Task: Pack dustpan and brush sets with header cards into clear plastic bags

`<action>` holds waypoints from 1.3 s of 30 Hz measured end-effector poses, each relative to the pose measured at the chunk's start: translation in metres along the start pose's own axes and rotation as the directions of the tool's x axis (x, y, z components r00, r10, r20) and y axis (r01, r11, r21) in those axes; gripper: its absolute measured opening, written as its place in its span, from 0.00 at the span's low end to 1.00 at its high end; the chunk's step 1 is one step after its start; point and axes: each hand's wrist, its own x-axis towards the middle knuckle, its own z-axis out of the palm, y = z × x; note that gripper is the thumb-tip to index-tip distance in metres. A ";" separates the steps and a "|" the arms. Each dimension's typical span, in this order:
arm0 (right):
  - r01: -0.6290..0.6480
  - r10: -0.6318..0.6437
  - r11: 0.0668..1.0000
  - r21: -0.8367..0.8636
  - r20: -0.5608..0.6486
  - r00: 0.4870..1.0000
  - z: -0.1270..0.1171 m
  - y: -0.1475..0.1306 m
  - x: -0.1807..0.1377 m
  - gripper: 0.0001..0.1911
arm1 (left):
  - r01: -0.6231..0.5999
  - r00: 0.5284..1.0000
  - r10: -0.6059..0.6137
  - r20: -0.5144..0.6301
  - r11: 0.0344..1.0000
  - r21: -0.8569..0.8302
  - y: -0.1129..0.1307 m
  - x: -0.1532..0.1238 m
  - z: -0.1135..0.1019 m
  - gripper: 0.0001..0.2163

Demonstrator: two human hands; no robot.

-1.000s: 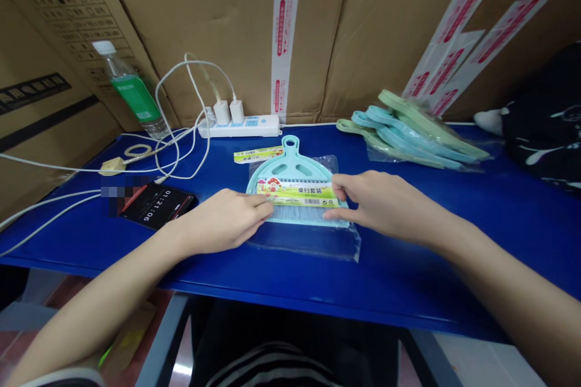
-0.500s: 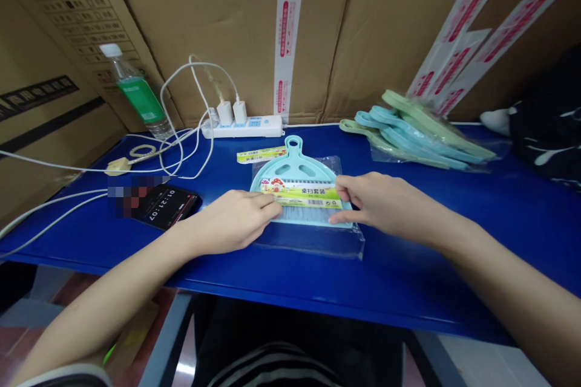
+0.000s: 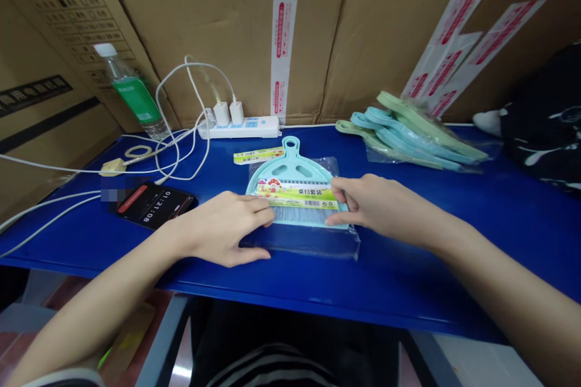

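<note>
Dustpan [image 3: 291, 164] in light blue plastic lies flat on the blue desk [image 3: 363, 287], its looped handle pointing away from the person, with a brush [image 3: 295, 215] across its wide end and a printed label [image 3: 295, 195] over the brush. A clear plastic bag [image 3: 313, 246] shows around them. The left hand [image 3: 227, 224] rests its fingers at the label's left end; its grip is apart, the thumb spread out over the near side. The right hand [image 3: 381, 205] touches the right end, forefinger at the label and thumb at the pan's near corner, its grip apart too. Just beside the handle lies a second label [image 3: 258, 155]. Farther right, wrapped dustpans [image 3: 411, 133], green and blue, sit in a pile. A power strip [image 3: 261, 127] stands behind; to the left are a phone [image 3: 157, 204] reading 01:21:08 and a green-labelled bottle [image 3: 136, 98].
</note>
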 end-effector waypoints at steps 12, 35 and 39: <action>0.011 -0.018 0.994 -0.108 -0.060 0.998 0.004 0.000 0.000 0.21 | -0.024 0.993 0.029 -0.112 0.998 0.052 -0.001 -0.002 0.002 0.08; 0.100 -0.102 0.994 -0.044 -0.044 0.994 0.002 0.003 -0.002 0.20 | 0.059 0.997 -0.058 -0.048 0.998 0.019 -0.004 0.000 0.004 0.10; 0.114 -0.116 0.992 -0.053 -0.036 0.993 0.000 0.002 -0.003 0.21 | 0.061 0.998 -0.061 -0.022 0.998 0.003 -0.004 0.000 0.003 0.10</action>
